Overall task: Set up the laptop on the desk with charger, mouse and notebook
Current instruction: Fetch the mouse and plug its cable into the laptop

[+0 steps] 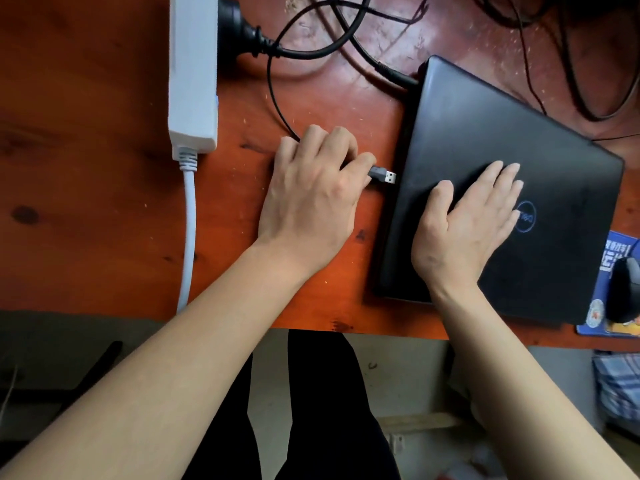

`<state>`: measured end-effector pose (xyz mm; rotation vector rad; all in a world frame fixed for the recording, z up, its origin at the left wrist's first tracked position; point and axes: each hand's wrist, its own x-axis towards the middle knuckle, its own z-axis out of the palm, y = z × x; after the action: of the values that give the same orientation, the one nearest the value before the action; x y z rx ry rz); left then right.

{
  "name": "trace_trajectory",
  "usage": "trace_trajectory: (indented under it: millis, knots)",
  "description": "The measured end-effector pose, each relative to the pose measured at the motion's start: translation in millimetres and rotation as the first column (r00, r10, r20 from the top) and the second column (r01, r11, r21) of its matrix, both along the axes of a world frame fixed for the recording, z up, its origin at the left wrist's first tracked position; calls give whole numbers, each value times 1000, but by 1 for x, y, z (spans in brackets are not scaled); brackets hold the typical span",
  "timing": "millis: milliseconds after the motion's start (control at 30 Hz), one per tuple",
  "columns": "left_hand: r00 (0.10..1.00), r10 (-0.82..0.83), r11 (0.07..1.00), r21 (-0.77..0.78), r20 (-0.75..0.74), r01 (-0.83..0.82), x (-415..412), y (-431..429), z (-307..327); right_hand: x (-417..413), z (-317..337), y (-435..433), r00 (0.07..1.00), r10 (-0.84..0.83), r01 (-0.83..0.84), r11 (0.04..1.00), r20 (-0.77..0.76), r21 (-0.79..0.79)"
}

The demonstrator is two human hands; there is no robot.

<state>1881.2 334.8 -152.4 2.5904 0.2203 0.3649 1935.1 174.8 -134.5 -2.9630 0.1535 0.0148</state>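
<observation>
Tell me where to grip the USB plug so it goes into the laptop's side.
Grip the USB plug by its grey moulded body, coming from its cable end on the left; the bare metal tip points at the laptop and must stay clear of the fingers.

L. hand [308, 199] is curled, fingers [360, 164] pinched shut w/ palm down; r. hand [467, 220] is laid flat, fingers spread.

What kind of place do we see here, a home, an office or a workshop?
Probably a simple home or workshop desk, not a tidy office: a worn wooden desk, a white power strip with loose black cables, and a closed laptop beside a mouse.
</observation>
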Motion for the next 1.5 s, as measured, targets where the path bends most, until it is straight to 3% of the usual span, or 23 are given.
trace_trajectory:
  millis: [533,733,1500]
  knots:
    - [999,23,999,-22,-25,-24,10,-3,2,0,0,1,1000,-2,2,1000,14,-19]
    - [989,-142,989,-36,32,143,18,5,-1,0,0,0,1000,16,-15,1000,12,-20]
    - [947,-312,950,5,76,312,26,6,-4,-3,-5,-3,1000,27,-27,997,2,-77]
